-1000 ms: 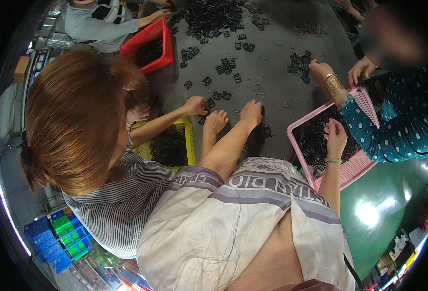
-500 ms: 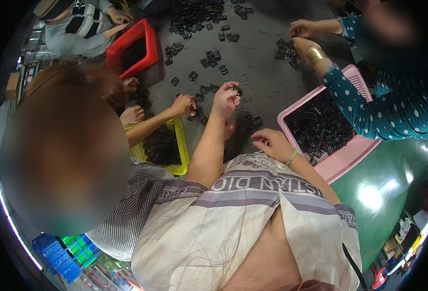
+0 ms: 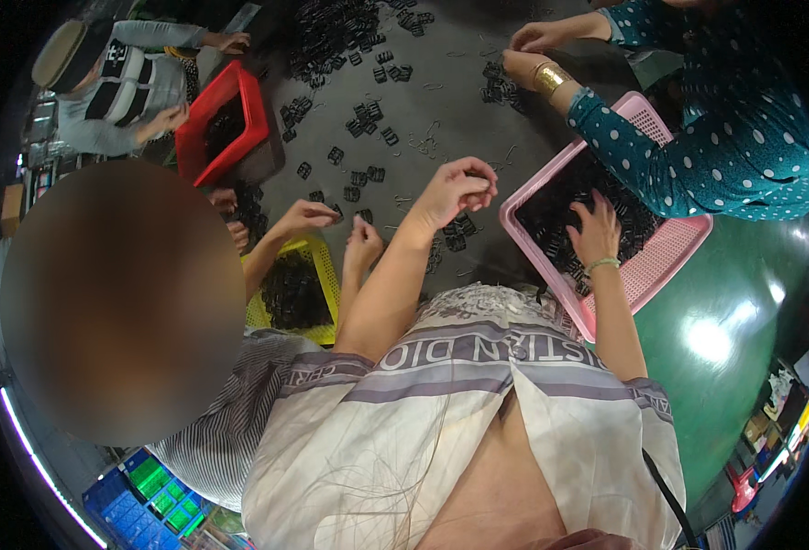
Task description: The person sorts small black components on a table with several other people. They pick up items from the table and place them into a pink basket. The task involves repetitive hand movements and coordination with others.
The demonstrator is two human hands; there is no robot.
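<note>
My left hand (image 3: 459, 192) is raised over the dark table (image 3: 478, 115), thumb drawn in against curled fingers. What it holds, if anything, does not show. Just below it lies a small cluster of black slotted plastic pieces (image 3: 457, 231). My right hand (image 3: 597, 234) reaches into the pink basket (image 3: 512, 218) on the right, fingers spread over the heap of similar black pieces (image 3: 565, 197) there. Whether the fingertips touch any piece is unclear.
A co-worker's hands hover by a yellow basket (image 3: 329, 275) at my left, close to my forearm. Beyond stands a red basket (image 3: 259, 119), near another person. A person in a dotted sleeve (image 3: 633, 147) leans across the pink basket. Thin bent wires (image 3: 425, 139) lie mid-table.
My right hand has moved right from the table's near edge into the pink basket. My left hand, earlier pinching a black piece, has turned and moved slightly right. The view has shifted a little.
</note>
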